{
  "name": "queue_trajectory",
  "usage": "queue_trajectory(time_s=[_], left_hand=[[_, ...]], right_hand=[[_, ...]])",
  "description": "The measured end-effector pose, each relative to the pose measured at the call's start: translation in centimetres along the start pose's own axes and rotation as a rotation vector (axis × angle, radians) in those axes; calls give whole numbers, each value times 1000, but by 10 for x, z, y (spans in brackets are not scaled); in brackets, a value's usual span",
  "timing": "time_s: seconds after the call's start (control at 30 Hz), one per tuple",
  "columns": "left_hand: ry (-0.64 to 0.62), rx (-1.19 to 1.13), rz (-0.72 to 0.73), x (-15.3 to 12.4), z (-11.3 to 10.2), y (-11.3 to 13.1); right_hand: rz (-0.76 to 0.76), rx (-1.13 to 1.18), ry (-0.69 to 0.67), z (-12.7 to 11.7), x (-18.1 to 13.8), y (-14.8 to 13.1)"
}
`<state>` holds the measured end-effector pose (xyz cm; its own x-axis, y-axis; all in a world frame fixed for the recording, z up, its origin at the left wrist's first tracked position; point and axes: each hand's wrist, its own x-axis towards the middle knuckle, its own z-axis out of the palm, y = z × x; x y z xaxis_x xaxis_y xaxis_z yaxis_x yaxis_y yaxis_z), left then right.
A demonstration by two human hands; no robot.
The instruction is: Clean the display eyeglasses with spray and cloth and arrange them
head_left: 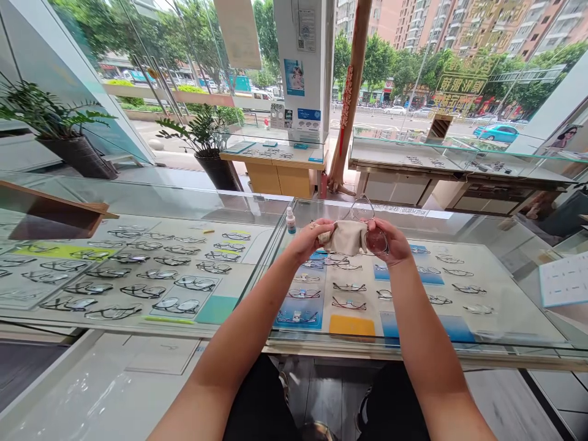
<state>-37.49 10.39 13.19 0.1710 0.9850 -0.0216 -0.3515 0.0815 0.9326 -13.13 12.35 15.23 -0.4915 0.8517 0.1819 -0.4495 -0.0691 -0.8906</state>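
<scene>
Above the glass counter, my left hand (309, 240) is closed with its fingers on a beige cloth (349, 237). My right hand (395, 240) grips a pair of thin-framed eyeglasses (377, 242) at the cloth's right end. One round lens shows beside the right fingers, and a thin loop of the frame rises above the cloth. The cloth hides the rest of the eyeglasses. A small white bottle (291, 221) stands upright on the counter, just left of my left hand.
Under the glass top of the counter (514, 306) lie several rows of eyeglasses (349, 304). A wooden tray (55, 208) sits at far left, and a white card (564, 278) at right. Potted plants (218, 168), a wooden trunk (351, 110) and more display cases (395, 177) stand beyond.
</scene>
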Motion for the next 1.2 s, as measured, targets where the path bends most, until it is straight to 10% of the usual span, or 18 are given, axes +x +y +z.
queue_trajectory(time_s=[0.4,0.87,1.2], left_hand=[[-548,234,41,-19,7,9],[-583,374,-40,-24,-1,15],[-510,254,389,-25,-2,23]], right_hand=[[5,-54,-106,4,-6,-2],[20,-53,-115,-3,-5,-7],[73,1,-136,-10,2,-1]])
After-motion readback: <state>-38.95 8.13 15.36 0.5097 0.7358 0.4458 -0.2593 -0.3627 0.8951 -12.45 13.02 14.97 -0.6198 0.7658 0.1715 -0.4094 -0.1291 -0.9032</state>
